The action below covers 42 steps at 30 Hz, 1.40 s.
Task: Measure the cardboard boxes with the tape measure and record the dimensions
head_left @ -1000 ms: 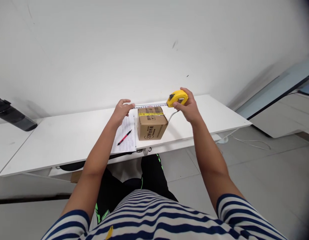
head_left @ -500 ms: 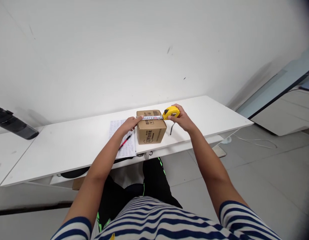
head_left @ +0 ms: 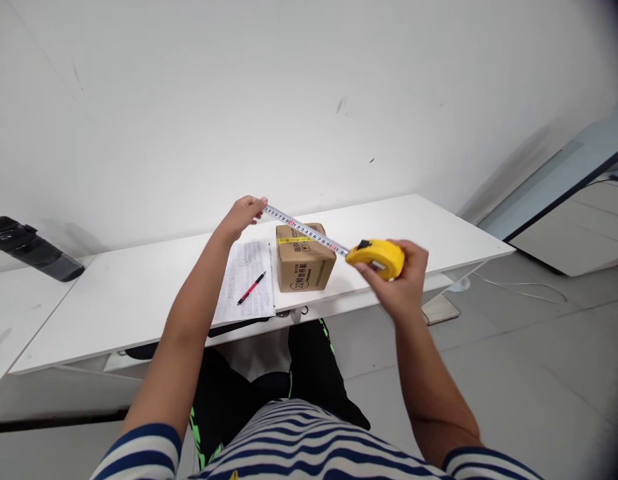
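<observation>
My right hand (head_left: 401, 280) grips a yellow tape measure (head_left: 376, 257) above the table's front edge, to the right of a small cardboard box (head_left: 305, 265). Its white blade (head_left: 303, 230) runs diagonally up and left across the top of the box. My left hand (head_left: 242, 215) pinches the blade's end behind and left of the box. The box stands on the white table (head_left: 139, 293) with yellow tape across its top.
A printed sheet (head_left: 246, 280) with a red pen (head_left: 250, 289) on it lies left of the box. A dark bottle (head_left: 33, 253) lies at the far left on a neighbouring surface. A white wall rises behind the table, and grey tiled floor stretches right.
Both hands lifted off the box. My right hand pulled the tape measure rightward and toward me, lengthening the blade; my left hand carried its end up and back to the left.
</observation>
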Each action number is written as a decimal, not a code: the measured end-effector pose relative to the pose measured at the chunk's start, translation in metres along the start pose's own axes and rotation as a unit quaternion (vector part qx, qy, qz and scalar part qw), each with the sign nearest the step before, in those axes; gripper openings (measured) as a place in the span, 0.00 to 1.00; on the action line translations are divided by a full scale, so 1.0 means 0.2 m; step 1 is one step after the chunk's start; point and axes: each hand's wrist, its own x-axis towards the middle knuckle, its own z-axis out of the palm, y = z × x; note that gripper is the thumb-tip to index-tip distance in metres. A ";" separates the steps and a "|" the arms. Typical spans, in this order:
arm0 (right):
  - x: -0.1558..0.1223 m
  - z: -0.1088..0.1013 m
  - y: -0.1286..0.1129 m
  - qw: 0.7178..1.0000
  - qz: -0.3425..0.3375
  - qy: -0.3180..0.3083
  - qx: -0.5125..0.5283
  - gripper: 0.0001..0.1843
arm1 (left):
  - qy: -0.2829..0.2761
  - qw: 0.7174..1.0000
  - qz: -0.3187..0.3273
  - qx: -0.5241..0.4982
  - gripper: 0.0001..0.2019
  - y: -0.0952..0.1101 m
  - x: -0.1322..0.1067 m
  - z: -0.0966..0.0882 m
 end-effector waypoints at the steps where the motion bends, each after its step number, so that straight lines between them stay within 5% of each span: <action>1: -0.09 0.02 -0.06 1.000 -0.016 0.009 -0.015 0.39 | -0.012 1.000 0.013 0.016 0.15 0.01 0.05 0.04; 5: -0.29 0.19 -0.22 0.997 -0.001 -0.034 -0.075 0.35 | -0.092 0.984 0.041 0.148 0.14 0.00 0.20 0.31; 10: -0.18 0.37 -0.21 0.979 0.103 -0.078 -0.157 0.25 | -0.147 0.948 0.054 0.278 0.18 -0.06 0.20 0.47; 16: -0.12 0.42 -0.16 0.974 0.067 -0.092 -0.194 0.23 | -0.130 0.945 0.072 0.291 0.19 -0.09 0.18 0.45; 19: -0.18 0.41 -0.10 0.980 0.020 -0.068 -0.186 0.24 | -0.058 0.959 0.127 0.246 0.13 -0.08 0.15 0.45; 23: -0.26 0.34 -0.02 0.993 -0.053 -0.014 -0.100 0.31 | 0.029 0.973 0.184 0.138 0.12 0.03 -0.08 0.43; 27: -0.34 0.27 0.00 0.996 -0.049 0.078 -0.003 0.34 | -0.156 0.971 0.149 0.100 0.19 0.13 -0.46 0.47; 30: -0.39 0.24 0.01 0.993 -0.082 0.077 0.032 0.35 | -0.197 0.944 0.194 0.179 0.25 0.14 -0.58 0.54; 34: -0.47 0.20 0.07 0.996 -0.030 0.080 0.006 0.32 | -0.088 0.900 0.240 0.352 0.32 0.05 -0.45 0.55; 36: -0.51 0.17 0.10 0.997 0.021 0.077 -0.014 0.31 | -0.089 0.885 0.208 0.406 0.43 -0.02 -0.36 0.50; 39: -0.57 0.09 0.14 0.993 0.087 0.080 -0.028 0.31 | -0.075 0.902 0.161 0.394 0.46 -0.16 -0.35 0.37; 42: -0.63 -0.02 0.17 0.982 0.158 0.094 -0.034 0.33 | 0.036 0.941 0.151 0.302 0.43 -0.35 -0.48 0.28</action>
